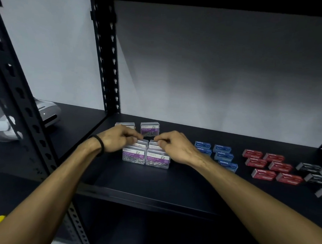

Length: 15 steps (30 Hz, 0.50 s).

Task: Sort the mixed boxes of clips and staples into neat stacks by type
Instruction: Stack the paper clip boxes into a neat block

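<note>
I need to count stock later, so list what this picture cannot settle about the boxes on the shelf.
- Head view: the left hand and right hand cover the clip boxes behind the front pair.
- The grey boxes run off the right edge.
- The blue boxes carry print too small to read.

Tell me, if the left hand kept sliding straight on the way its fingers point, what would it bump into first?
Probably the right hand. The left hand points rightward across the paper clip boxes, and the fingertips of both nearly meet above them. Depth is hard to judge, so it might pass just behind.
</note>
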{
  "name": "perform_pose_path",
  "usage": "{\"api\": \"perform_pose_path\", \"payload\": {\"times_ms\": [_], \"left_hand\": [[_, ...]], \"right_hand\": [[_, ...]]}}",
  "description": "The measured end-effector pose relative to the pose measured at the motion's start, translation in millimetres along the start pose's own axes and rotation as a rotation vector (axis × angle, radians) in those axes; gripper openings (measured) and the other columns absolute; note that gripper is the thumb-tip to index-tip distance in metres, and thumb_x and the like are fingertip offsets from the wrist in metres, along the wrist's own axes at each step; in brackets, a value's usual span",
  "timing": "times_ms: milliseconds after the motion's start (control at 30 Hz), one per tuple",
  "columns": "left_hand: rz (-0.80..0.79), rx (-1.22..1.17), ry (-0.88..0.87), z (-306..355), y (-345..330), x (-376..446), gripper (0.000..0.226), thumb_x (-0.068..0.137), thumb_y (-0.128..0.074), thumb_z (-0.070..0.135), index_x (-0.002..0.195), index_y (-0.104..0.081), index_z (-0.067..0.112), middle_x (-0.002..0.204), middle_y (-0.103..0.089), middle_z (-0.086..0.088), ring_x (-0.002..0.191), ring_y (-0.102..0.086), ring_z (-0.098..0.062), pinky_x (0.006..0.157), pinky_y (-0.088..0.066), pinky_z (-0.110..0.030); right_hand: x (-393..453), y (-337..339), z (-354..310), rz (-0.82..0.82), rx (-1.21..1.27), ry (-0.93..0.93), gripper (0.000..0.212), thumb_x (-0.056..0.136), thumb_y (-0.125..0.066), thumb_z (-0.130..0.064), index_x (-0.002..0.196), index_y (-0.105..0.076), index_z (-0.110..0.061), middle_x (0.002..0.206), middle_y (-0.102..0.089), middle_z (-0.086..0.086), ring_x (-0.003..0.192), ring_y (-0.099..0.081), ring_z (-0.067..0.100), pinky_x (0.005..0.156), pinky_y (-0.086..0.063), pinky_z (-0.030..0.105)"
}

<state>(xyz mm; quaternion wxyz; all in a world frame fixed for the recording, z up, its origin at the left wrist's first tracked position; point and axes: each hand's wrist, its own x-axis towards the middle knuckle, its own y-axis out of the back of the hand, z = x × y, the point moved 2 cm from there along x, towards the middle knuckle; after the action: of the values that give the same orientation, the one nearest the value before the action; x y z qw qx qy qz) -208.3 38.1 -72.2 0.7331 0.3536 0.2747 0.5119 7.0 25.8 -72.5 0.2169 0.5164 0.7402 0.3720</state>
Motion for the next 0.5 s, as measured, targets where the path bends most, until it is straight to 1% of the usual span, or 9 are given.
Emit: {"api": "perform_pose_path", "payload": {"times_ms": [67, 133, 200, 233, 300, 333, 367, 433, 500], "left_hand": [[-0.01, -0.025, 0.01, -1, 0, -3, 0.026, 0.097, -0.054, 0.029, 0.12, -0.064, 0.034, 0.115, -0.062, 0.018, 0.106, -0.055, 0.002, 0.083, -0.038, -0.006], [-0.023, -0.03, 0.024, -3, 1, -4, 0.03, 0.093, -0.058, 0.04, 0.123, -0.062, 0.037, 0.122, -0.06, 0.017, 0.113, -0.054, -0.002, 0.09, -0.038, -0.014], [-0.051, -0.013, 0.038, -5, 1, -6, 0.044, 0.085, -0.065, 0.049, 0.127, -0.058, 0.039, 0.126, -0.057, 0.018, 0.115, -0.053, -0.003, 0.093, -0.039, -0.019], [-0.071, -0.013, 0.039, -5, 1, -8, 0.051, 0.082, -0.069, 0.049, 0.13, -0.056, 0.038, 0.126, -0.056, 0.019, 0.113, -0.054, -0.001, 0.09, -0.039, -0.016], [-0.099, -0.036, 0.03, -5, -1, -8, 0.061, 0.077, -0.077, 0.042, 0.133, -0.053, 0.035, 0.124, -0.056, 0.019, 0.107, -0.055, 0.005, 0.084, -0.039, -0.009], [-0.104, -0.056, 0.027, -7, -2, -8, 0.064, 0.075, -0.08, 0.036, 0.133, -0.053, 0.033, 0.123, -0.058, 0.018, 0.105, -0.056, 0.006, 0.085, -0.041, -0.008], [-0.104, -0.075, 0.027, -8, -3, -7, 0.066, 0.074, -0.082, 0.03, 0.133, -0.053, 0.031, 0.121, -0.06, 0.017, 0.104, -0.058, 0.005, 0.089, -0.045, -0.012], [-0.101, -0.101, 0.026, -13, -4, -5, 0.067, 0.073, -0.083, 0.023, 0.133, -0.054, 0.029, 0.118, -0.064, 0.013, 0.104, -0.062, 0.0, 0.098, -0.049, -0.024], [-0.099, -0.105, 0.018, -16, -5, -4, 0.067, 0.072, -0.084, 0.022, 0.132, -0.054, 0.03, 0.118, -0.065, 0.012, 0.106, -0.063, -0.004, 0.1, -0.049, -0.031]], "right_hand": [[-2, -1, 0, -0.015, 0.008, -0.004, 0.034, 0.101, -0.054, -0.029, 0.132, -0.062, -0.02, 0.137, -0.059, -0.002, 0.12, -0.055, 0.009, 0.093, -0.038, 0.02], [-2, -2, 0, -0.042, 0.001, -0.017, 0.04, 0.096, -0.06, -0.038, 0.133, -0.059, -0.023, 0.136, -0.059, -0.003, 0.116, -0.056, 0.009, 0.093, -0.041, 0.024], [-2, -3, 1, -0.074, -0.034, -0.024, 0.052, 0.089, -0.067, -0.044, 0.136, -0.056, -0.026, 0.135, -0.059, -0.003, 0.111, -0.059, 0.011, 0.092, -0.046, 0.027], [-2, -3, 1, -0.089, -0.055, -0.023, 0.057, 0.086, -0.071, -0.045, 0.137, -0.054, -0.027, 0.133, -0.06, -0.003, 0.107, -0.06, 0.011, 0.09, -0.048, 0.027], [-3, -3, 0, -0.113, -0.102, -0.012, 0.068, 0.081, -0.077, -0.043, 0.141, -0.049, -0.027, 0.134, -0.059, -0.003, 0.106, -0.06, 0.01, 0.089, -0.047, 0.024], [-3, -3, 0, -0.122, -0.124, -0.005, 0.072, 0.08, -0.078, -0.041, 0.142, -0.047, -0.026, 0.136, -0.057, -0.003, 0.109, -0.059, 0.011, 0.09, -0.046, 0.024], [-3, -2, 0, -0.127, -0.139, 0.001, 0.074, 0.08, -0.079, -0.038, 0.144, -0.046, -0.025, 0.14, -0.054, -0.002, 0.115, -0.057, 0.013, 0.091, -0.043, 0.024], [-4, -2, 0, -0.127, -0.152, 0.011, 0.074, 0.08, -0.079, -0.034, 0.145, -0.044, -0.023, 0.143, -0.052, 0.0, 0.122, -0.054, 0.015, 0.094, -0.041, 0.025], [-4, -3, 1, -0.122, -0.158, 0.025, 0.073, 0.081, -0.079, -0.032, 0.145, -0.044, -0.023, 0.143, -0.052, 0.001, 0.122, -0.054, 0.016, 0.094, -0.042, 0.025]]}}
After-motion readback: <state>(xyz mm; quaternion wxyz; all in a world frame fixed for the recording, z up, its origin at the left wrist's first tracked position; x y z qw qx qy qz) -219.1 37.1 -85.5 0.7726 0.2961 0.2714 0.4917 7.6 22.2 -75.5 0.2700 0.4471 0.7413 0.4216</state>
